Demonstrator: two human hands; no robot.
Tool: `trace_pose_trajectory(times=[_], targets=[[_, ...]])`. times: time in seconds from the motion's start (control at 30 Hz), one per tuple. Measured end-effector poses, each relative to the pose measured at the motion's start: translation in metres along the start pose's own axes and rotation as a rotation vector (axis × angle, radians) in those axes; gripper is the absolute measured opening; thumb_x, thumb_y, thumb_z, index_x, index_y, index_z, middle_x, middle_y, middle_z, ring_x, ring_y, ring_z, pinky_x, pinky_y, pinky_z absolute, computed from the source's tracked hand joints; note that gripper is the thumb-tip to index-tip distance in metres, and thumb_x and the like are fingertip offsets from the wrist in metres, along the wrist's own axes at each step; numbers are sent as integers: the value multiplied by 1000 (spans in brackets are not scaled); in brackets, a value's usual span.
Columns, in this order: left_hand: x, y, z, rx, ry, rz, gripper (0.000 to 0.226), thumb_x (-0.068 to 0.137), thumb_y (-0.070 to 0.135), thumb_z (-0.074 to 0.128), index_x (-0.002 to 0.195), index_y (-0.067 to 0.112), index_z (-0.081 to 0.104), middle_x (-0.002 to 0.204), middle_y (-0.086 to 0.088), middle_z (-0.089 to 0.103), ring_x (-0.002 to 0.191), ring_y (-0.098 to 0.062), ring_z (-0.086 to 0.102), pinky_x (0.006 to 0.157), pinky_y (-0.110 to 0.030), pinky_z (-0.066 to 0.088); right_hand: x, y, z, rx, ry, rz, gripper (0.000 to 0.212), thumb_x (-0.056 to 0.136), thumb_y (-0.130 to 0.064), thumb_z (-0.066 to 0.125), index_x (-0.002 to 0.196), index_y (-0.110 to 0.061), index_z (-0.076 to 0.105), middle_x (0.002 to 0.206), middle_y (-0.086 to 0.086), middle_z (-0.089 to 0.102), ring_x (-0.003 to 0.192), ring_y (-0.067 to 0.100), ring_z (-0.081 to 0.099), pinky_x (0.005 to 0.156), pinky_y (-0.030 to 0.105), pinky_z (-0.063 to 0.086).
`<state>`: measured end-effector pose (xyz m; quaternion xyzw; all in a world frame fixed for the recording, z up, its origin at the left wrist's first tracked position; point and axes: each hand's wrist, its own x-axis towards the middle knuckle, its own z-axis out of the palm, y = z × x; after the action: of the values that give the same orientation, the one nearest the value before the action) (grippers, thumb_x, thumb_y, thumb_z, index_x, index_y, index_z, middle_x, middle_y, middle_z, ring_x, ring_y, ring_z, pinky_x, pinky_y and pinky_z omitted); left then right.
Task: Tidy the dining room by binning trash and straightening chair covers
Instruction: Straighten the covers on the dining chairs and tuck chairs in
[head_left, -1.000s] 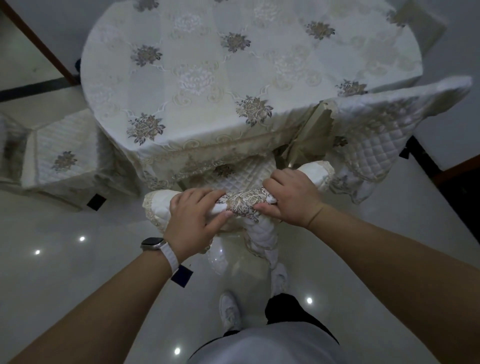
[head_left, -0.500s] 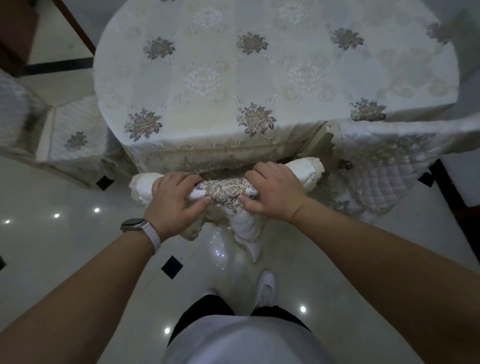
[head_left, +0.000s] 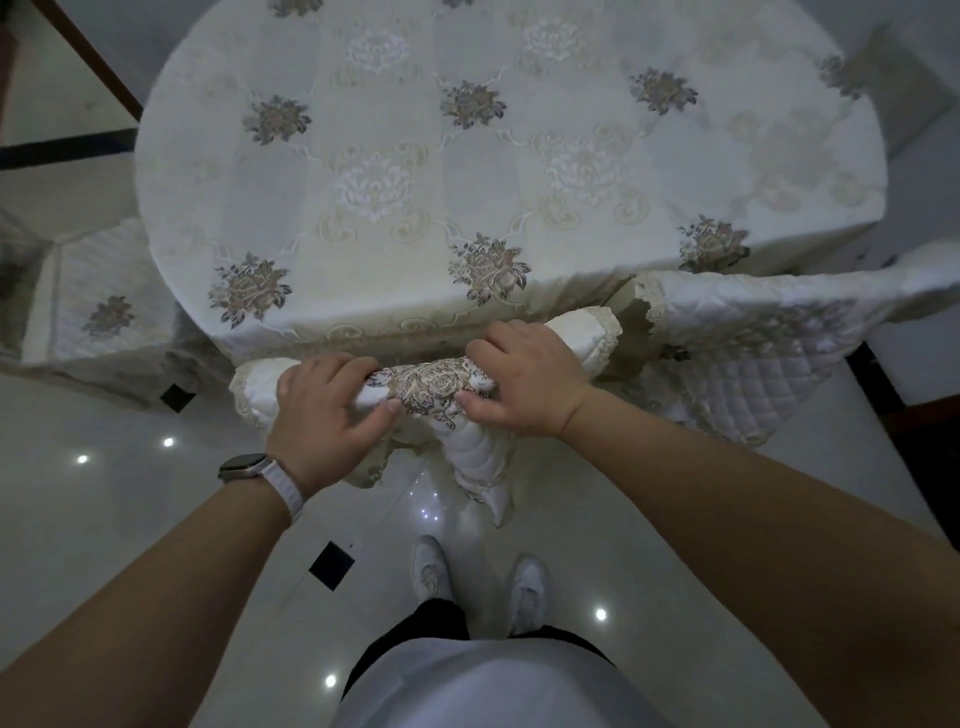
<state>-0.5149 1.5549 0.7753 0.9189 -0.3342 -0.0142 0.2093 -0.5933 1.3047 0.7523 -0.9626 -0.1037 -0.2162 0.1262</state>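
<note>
Stands behind a chair tucked close to the round table (head_left: 467, 171), with white shoes (head_left: 428, 569) on the glossy floor (head_left: 104, 519). Grips the top edge of the chair cover (head_left: 587, 338) with both hands. Holds the padded white roll just left of the embroidered flower (head_left: 431, 387) in the left hand (head_left: 327, 410), with fingers curled over the far side and thumb on the near side. Holds the same edge just right of the flower in the right hand (head_left: 524, 379), pinching the cloth between thumb and fingers. Shows only the flower patch between the two hands. Below them, a quilted white strip (head_left: 478, 457) of the same cover, hanging bunched and narrow down the chair back. Wears a watch (head_left: 244, 465) on the left wrist. To the right, a second quilted cover (head_left: 753, 364), just beside the tablecloth edge; to the left, another covered chair (head_left: 104, 312), also just beside the table.
</note>
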Motion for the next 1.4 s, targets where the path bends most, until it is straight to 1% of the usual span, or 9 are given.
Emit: trace_pose_trajectory(times=[0.1,0.23,0.37,0.5,0.6,1.0,1.1,1.27,1.4], targets=[[11,-5,0,7,-12,2,53,82,56,48,110,15,66,105,-6,63,102,-29,55,92,-49,35,9,5,1,3,5,4,47,82,-52,53,85,-7,64,79,12,57,70,29,54,62,34,37],[22,-7,1,6,14,1,52,82,56,48,109,15,67,104,-5,62,99,-29,54,91,-46,34,19,13,4,30,16,-6,44,82,-50,57,86,-7,63,81,12,57,72,30,55,64,35,39],[29,-5,4,3,25,5,53,82,56,48,110,14,66,104,-6,62,98,-28,53,91,-46,34,23,23,6,23,10,-7,45,83,-51,55,84,-7,62,82,12,58,70,29,54,63,32,33],[33,-1,6,-3,31,-6,54,82,56,49,110,14,67,104,-6,62,100,-28,51,91,-46,33,25,30,6,28,-33,-7,49,85,-53,52,86,-6,64,84,12,59,71,29,54,62,35,36],[34,0,6,-4,31,-12,54,81,56,49,111,14,67,104,-6,62,100,-28,51,92,-46,33,25,34,5,21,-47,-7,49,86,-54,51,87,-7,64,87,12,61,73,29,54,64,35,34],[33,1,4,-17,-31,-26,58,83,59,46,117,17,65,115,-4,62,109,-29,53,97,-45,30,22,30,1,14,-73,13,50,87,-54,49,88,-6,64,85,12,59,73,29,53,65,37,39],[31,2,0,-36,-51,-41,58,83,61,46,119,19,64,118,-3,62,111,-28,53,100,-46,30,21,26,-3,3,-117,40,52,88,-54,46,92,-6,64,87,12,59,76,30,54,69,38,39],[25,8,-10,-77,-45,-56,56,87,59,46,124,20,63,119,-2,63,111,-26,54,99,-50,40,18,19,-15,0,-239,97,58,91,-59,37,108,-10,63,98,9,60,90,29,56,80,39,40],[12,17,-22,-95,0,-55,54,90,53,48,125,15,64,123,-4,64,116,-23,55,101,-45,43,18,12,-28,-35,-328,128,64,92,-62,26,120,-15,59,112,6,59,104,27,54,92,40,39]])
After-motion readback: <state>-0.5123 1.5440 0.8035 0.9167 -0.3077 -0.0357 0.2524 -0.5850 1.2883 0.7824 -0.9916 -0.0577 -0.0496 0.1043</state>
